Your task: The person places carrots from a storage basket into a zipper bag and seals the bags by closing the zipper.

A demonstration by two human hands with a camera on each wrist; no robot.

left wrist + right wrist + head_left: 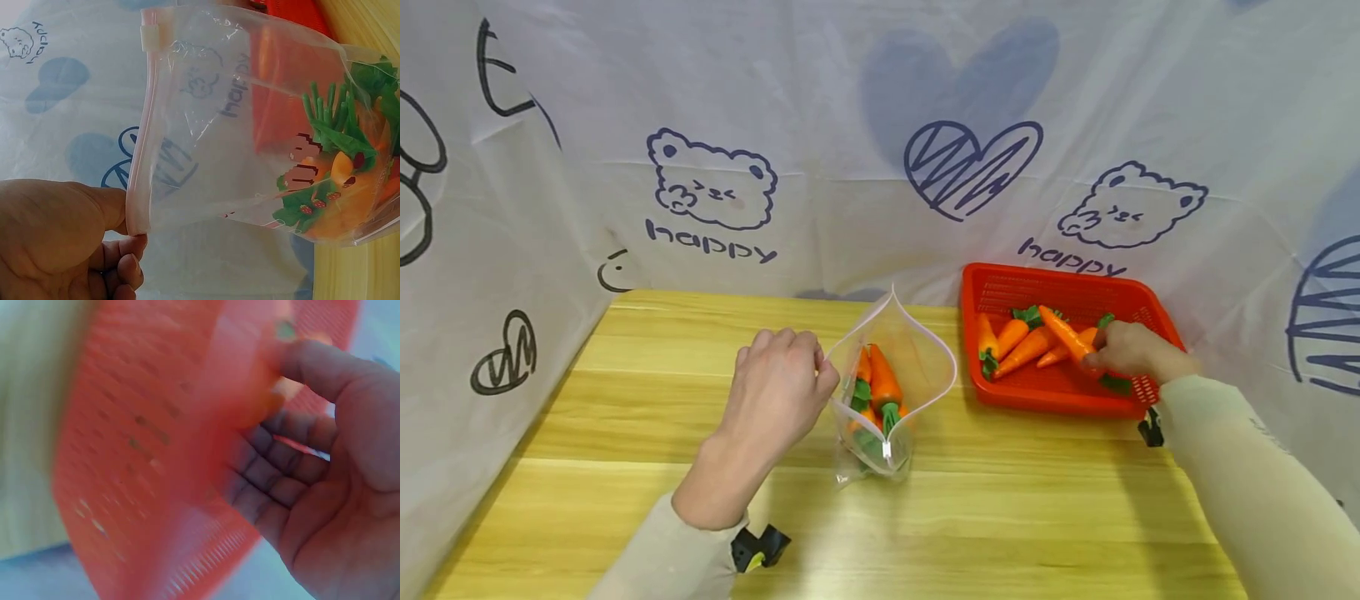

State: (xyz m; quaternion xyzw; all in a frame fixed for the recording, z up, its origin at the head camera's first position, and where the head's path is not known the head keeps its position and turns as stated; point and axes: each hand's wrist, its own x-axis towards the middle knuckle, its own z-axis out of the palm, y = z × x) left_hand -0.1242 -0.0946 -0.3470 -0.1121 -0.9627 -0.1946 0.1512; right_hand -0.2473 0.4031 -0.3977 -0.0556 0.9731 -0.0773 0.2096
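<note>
Left hand [778, 379] pinches the rim of the clear zip bag [891, 392], keeping its mouth spread open and upright on the table [625, 417], carrots already inside. Right hand [1123, 350] reaches into the red basket [1000, 287], fingers curled around a toy carrot [1067, 335] among the others there.

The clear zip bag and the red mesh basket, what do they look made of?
Clear zip bag: thin glossy plastic film, seemingly; it creases and shows the toy carrots inside. Red mesh basket: likely rigid moulded plastic, matte, with perforated walls.
</note>
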